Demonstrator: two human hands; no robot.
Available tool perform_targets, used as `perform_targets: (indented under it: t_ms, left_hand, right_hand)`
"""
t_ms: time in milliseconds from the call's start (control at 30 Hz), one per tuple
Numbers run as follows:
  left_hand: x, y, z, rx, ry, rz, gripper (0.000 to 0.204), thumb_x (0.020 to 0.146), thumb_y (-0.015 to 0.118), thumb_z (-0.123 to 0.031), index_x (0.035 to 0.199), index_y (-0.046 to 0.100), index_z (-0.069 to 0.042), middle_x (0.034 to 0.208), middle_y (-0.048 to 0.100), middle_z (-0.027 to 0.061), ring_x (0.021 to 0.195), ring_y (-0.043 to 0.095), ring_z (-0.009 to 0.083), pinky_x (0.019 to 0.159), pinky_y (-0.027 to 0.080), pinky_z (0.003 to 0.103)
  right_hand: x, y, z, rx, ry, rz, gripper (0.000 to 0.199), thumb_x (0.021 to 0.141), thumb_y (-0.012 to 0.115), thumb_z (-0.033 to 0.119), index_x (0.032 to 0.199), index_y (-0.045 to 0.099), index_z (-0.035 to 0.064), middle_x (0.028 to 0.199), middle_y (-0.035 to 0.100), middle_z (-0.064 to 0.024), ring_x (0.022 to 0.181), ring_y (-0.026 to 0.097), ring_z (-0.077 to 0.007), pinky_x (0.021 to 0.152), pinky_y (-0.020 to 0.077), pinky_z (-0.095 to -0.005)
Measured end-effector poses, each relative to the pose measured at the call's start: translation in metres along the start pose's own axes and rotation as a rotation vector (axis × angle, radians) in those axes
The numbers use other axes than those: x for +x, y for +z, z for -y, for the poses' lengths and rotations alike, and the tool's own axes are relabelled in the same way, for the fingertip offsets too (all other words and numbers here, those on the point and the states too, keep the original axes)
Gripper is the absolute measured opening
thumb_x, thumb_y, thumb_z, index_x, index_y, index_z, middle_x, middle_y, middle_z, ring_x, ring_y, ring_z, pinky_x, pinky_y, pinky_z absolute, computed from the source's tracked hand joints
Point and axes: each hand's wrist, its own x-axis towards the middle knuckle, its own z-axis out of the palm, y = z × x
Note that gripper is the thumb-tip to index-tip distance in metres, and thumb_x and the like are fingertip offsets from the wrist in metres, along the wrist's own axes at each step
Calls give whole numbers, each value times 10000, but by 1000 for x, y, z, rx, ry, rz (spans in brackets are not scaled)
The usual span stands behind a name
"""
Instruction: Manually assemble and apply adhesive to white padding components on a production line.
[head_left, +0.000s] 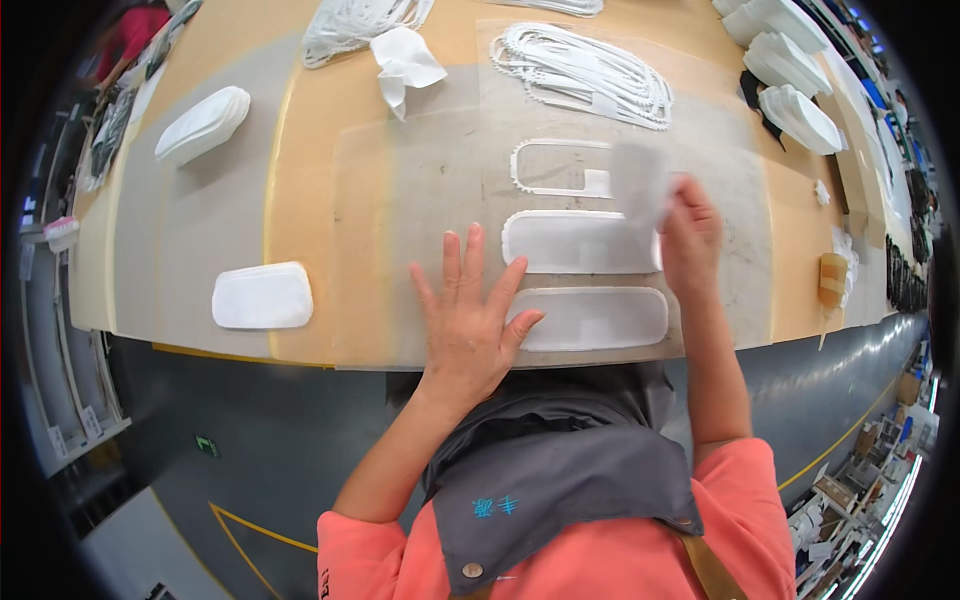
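My left hand (470,310) lies with its fingers spread on the table, at the left ends of two white rounded panels. Its fingertips touch or nearly touch the edges of the middle panel (570,243) and the near panel (595,320). Pinched in my right hand (692,235) is a thin whitish sheet (638,180), smeared by motion. It hangs over the right end of the middle panel and of a white open rounded frame (540,190) lying beyond it. The frame has a beaded edge and a small white tab.
A heap of looped white frames (620,85) lies farther back, near a crumpled white cloth (405,65). White rounded pads sit at left, one stacked pile (205,125) and a nearer one (262,296). More stacks (800,118) and a tan roll (832,280) line the right side.
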Motion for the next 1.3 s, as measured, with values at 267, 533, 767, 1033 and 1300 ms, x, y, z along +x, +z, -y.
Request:
perform_targets:
  t_ms: [267,533,767,1033,1300]
  left_hand:
    - [16,-18,-22,-414,15,31,616,984,675,-339,1492,488,-45,1620,320,250,1503,311,424,1192,244,577]
    - [47,-5,-81,-1689,-652,431,596,1076,518,-428,1463,476,24,1430,561,134,1325,538,195,1128,422,388]
    - [34,19,-87,-1582,-649,315,319,1079,550,-212,1300,631,4,1094,703,35,957,614,73,873,507,257]
    - [32,-10,-112,-1396,-425,339,363,1083,544,-208,1356,597,25,975,678,-4,831,533,30,744,472,213]
    - [71,-31,-43,-1628,-654,179,248,1041,615,-175,1245,652,-39,1114,723,42,1008,676,107,893,555,298]
  right_hand:
    - [-35,-93,72,146,-195,-389,304,1003,599,156,1287,614,49,1205,677,-78,1012,683,-174,856,580,-328]
    - [-74,-1,27,-971,-697,253,236,778,799,22,978,680,60,920,663,-64,786,627,-246,697,536,-342]
    - [-87,-23,10,-860,-842,320,446,754,814,141,1148,633,42,1070,658,-92,898,637,-271,802,525,-394]
    - [-61,-52,73,-592,-61,347,546,796,851,255,1225,617,12,1175,672,-80,1081,625,-220,961,470,-357]
    - [-34,-44,68,-258,482,210,284,939,746,195,1141,680,6,969,699,1,844,609,-62,756,491,-227]
